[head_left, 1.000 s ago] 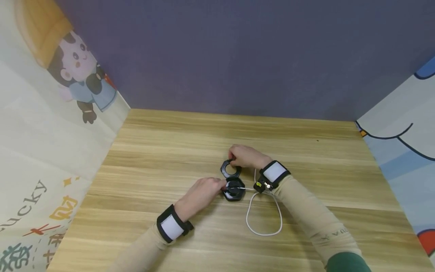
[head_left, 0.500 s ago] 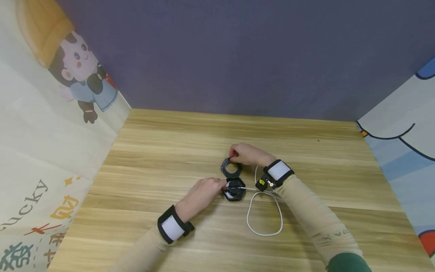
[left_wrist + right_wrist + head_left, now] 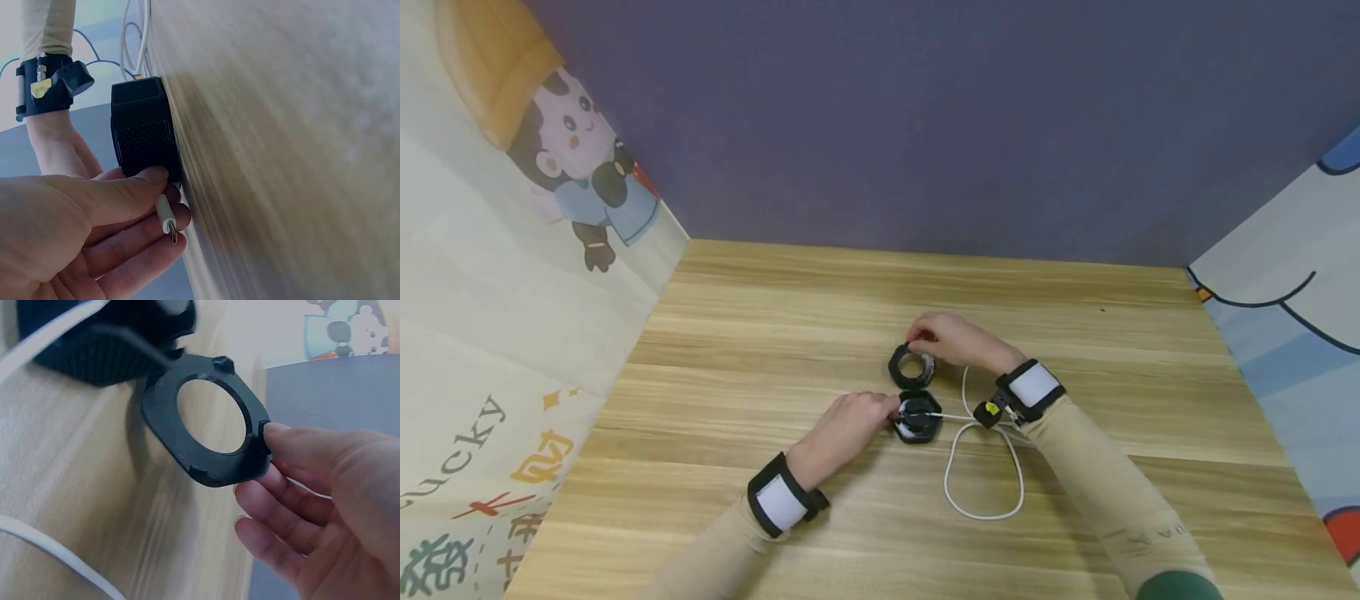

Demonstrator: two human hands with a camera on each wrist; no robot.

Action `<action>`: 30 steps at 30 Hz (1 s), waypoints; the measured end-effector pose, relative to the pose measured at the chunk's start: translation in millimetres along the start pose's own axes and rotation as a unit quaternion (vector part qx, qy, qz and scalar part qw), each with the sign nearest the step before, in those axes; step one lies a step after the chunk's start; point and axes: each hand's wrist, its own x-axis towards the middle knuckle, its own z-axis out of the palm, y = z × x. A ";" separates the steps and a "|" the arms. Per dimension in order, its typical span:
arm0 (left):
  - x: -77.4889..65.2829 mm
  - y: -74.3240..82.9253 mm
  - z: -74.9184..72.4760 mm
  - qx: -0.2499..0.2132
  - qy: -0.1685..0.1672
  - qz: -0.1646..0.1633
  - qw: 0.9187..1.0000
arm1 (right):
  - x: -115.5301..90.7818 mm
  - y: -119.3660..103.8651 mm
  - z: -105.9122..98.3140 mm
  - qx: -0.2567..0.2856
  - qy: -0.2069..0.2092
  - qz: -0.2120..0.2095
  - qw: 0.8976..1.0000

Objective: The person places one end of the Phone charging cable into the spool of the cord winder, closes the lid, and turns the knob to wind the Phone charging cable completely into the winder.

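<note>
A black hexagonal case [image 3: 919, 427] sits on the wooden table, its textured side wall [image 3: 145, 140] facing the left wrist view. My left hand [image 3: 844, 427] grips its left edge with the thumb pressed on the wall. By those fingers a white cable's USB-C plug [image 3: 167, 219] pokes out. Just behind the case stands a black lid with a large round hole [image 3: 167, 415], tilted up, its near edge right at the case. My right hand [image 3: 961, 342] pinches the lid's far edge between thumb and fingers. Small clips line the lid's rim.
A white cable [image 3: 990, 518] runs rightward from the case and loops on the table [image 3: 760, 333] below my right wrist. A dark blue panel [image 3: 895, 125] rises behind the table, with printed white walls on both sides.
My right hand has moved slightly away from the case and to the right, tilting the lid so its inner edge shows more. The left hand and case have stayed in place.
</note>
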 end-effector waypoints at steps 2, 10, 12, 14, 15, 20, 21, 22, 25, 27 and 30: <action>0.0 0.2 0.0 0.001 0.000 -0.001 1.000 | -3.8 -2.2 -1.8 0.004 0.009 -0.011 1.000; -0.3 0.9 -0.4 -0.002 0.001 -0.002 1.000 | -22.1 -16.0 -4.8 0.005 0.038 -0.058 0.998; -0.3 0.6 0.1 -0.002 0.002 -0.001 1.000 | -26.5 -18.8 -3.9 0.002 0.049 -0.068 0.997; -0.3 0.4 0.8 -0.002 0.004 0.001 1.000 | -31.2 -21.0 -2.4 -0.003 0.059 -0.074 0.996; -0.4 0.4 1.3 -0.001 0.006 0.002 1.000 | -33.5 -22.0 -1.5 -0.006 0.062 -0.079 0.995; -1.3 -0.2 2.4 0.002 0.011 0.008 1.000 | -44.6 -26.9 3.6 -0.007 0.079 -0.099 0.992; -1.5 -0.5 2.7 0.002 0.011 0.008 1.000 | -46.6 -27.7 4.7 -0.006 0.083 -0.103 0.991; -1.5 -0.7 3.0 0.002 0.010 0.009 1.000 | -48.8 -28.2 5.7 -0.004 0.087 -0.105 0.991; -1.2 -1.2 3.1 0.001 0.009 0.007 1.000 | -55.2 -29.5 8.5 -0.001 0.098 -0.106 0.989; -0.7 -1.4 2.9 -0.001 0.007 0.006 1.000 | -59.3 -30.5 11.0 0.001 0.104 -0.106 0.989; -0.8 -1.5 2.2 -0.002 0.002 0.002 1.000 | -64.6 -33.3 15.2 -0.003 0.106 -0.114 0.988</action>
